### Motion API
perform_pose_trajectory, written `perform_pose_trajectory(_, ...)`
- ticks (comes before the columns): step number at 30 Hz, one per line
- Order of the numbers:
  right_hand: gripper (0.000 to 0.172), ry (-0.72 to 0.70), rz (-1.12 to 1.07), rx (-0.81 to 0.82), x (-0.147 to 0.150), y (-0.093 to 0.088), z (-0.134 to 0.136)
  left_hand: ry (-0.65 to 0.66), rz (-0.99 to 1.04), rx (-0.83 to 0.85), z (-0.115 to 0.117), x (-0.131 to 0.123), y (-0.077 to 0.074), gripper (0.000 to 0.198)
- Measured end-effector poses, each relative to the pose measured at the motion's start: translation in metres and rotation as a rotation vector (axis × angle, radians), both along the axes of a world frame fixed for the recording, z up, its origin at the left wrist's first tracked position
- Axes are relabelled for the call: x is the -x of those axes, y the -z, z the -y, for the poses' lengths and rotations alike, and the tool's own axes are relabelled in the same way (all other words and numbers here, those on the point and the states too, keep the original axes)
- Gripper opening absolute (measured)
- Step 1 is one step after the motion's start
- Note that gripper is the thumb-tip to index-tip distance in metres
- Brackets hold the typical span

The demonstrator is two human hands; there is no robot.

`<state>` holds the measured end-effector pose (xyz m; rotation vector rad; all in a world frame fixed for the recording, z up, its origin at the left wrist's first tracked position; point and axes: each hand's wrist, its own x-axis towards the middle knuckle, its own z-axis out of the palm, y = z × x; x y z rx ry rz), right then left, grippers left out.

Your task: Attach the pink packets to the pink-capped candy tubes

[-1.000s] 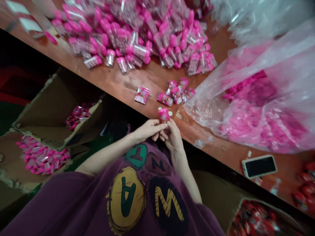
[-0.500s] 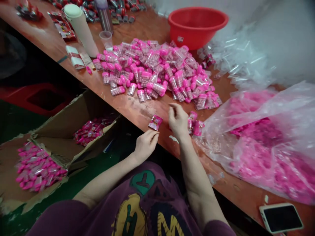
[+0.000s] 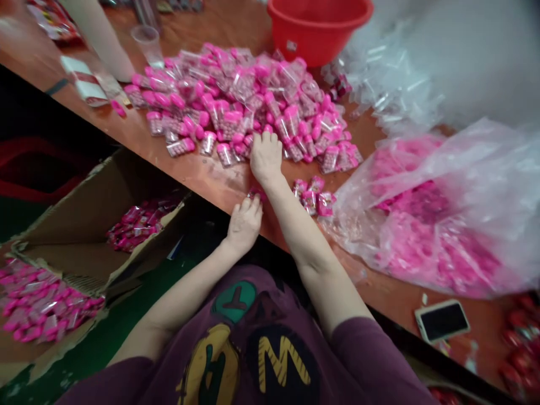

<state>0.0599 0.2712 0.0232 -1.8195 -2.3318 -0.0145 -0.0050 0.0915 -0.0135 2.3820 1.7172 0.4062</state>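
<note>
At the near edge of the pile of small clear jars with pink caps (image 3: pixel 232 84), my right hand (image 3: pixel 266 154) reaches down with its fingers curled onto the jars. What lies under those fingers is hidden. My left hand (image 3: pixel 245 224) is at the table's front edge, its fingertips on a small pink packet (image 3: pixel 258 194) that is mostly covered. Several wrapped pink pieces (image 3: pixel 312 198) lie to the right of my right forearm.
A red basin (image 3: pixel 318 28) stands behind the pile. On the right are a clear bag of pink pieces (image 3: pixel 442 225) and a phone (image 3: pixel 442 322). A cardboard box (image 3: pixel 67 225) with pink packets is below left. A cup (image 3: pixel 147 45) stands at the back left.
My right hand has moved forward and left onto the pile. My left hand has come up over the pink packet. More wrapped pieces show beside my right forearm. The view has shifted.
</note>
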Motion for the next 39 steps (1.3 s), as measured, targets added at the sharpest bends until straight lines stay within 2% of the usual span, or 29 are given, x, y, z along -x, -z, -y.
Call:
perform_pose_trajectory(2, 0.047, 0.013, 0.013, 0.016, -0.005, -0.001, 0.013, -0.021, 0.045, 0.005, 0.0, 0.003, -0.003, 0.049)
perform_pose_trajectory(4, 0.046, 0.016, 0.0, 0.02, -0.013, -0.003, 0.035, 0.014, 0.088, 0.006, 0.0, 0.007, -0.004, 0.051)
perform_pose_trajectory(6, 0.045, 0.009, -0.045, 0.0, -0.027, -0.006, 0.067, 0.057, 0.104, 0.01, 0.0, 0.012, -0.002, 0.054)
perform_pose_trajectory(9, 0.042, -0.036, -0.127, -0.049, -0.057, -0.005, 0.129, 0.102, 0.103, -0.022, 0.0, 0.02, 0.005, 0.052)
perform_pose_trajectory(12, 0.039, -0.119, -0.134, -0.029, -0.098, 0.007, 0.191, 0.117, 0.135, -0.071, -0.001, 0.026, 0.012, 0.046)
perform_pose_trajectory(14, 0.038, -0.124, -0.125, 0.013, -0.126, 0.019, 0.224, 0.108, 0.17, -0.091, -0.002, 0.028, 0.014, 0.041)
perform_pose_trajectory(18, 0.039, -0.047, -0.138, 0.035, -0.168, 0.038, 0.264, 0.041, 0.284, -0.122, -0.007, 0.028, 0.011, 0.031)
perform_pose_trajectory(22, 0.044, 0.103, -0.267, -0.005, -0.172, 0.041, 0.274, -0.125, 0.421, -0.231, -0.01, 0.025, 0.0, 0.029)
perform_pose_trajectory(24, 0.041, 0.21, -0.465, -0.095, -0.158, 0.034, 0.272, -0.16, 0.433, -0.306, -0.005, 0.02, -0.005, 0.028)
perform_pose_trajectory(26, 0.038, 0.282, -0.822, -0.102, -0.139, 0.025, 0.265, -0.109, 0.422, -0.337, 0.007, 0.014, -0.008, 0.028)
perform_pose_trajectory(29, 0.044, 0.275, -1.391, 0.198, -0.112, 0.013, 0.251, 0.078, 0.391, -0.343, 0.033, 0.003, -0.006, 0.028)
perform_pose_trajectory(31, 0.052, 0.277, -1.576, 0.332, -0.101, 0.009, 0.241, 0.219, 0.385, -0.35, 0.05, -0.002, -0.002, 0.029)
perform_pose_trajectory(33, 0.055, 0.302, -1.64, 0.333, -0.099, 0.009, 0.234, 0.295, 0.421, -0.329, 0.063, -0.005, 0.001, 0.029)
perform_pose_trajectory(34, 0.055, 0.308, -1.641, 0.311, -0.099, 0.009, 0.233, 0.291, 0.457, -0.3, 0.067, -0.006, 0.0, 0.03)
perform_pose_trajectory(35, 0.054, 0.308, -1.625, 0.29, -0.101, 0.01, 0.232, 0.253, 0.506, -0.264, 0.069, -0.007, -0.001, 0.032)
perform_pose_trajectory(37, 0.052, 0.293, -1.572, 0.257, -0.105, 0.01, 0.233, 0.087, 0.642, -0.168, 0.069, -0.009, -0.009, 0.041)
perform_pose_trajectory(39, 0.05, 0.25, -1.529, 0.26, -0.109, 0.01, 0.236, -0.082, 0.806, 0.003, 0.063, -0.009, -0.019, 0.042)
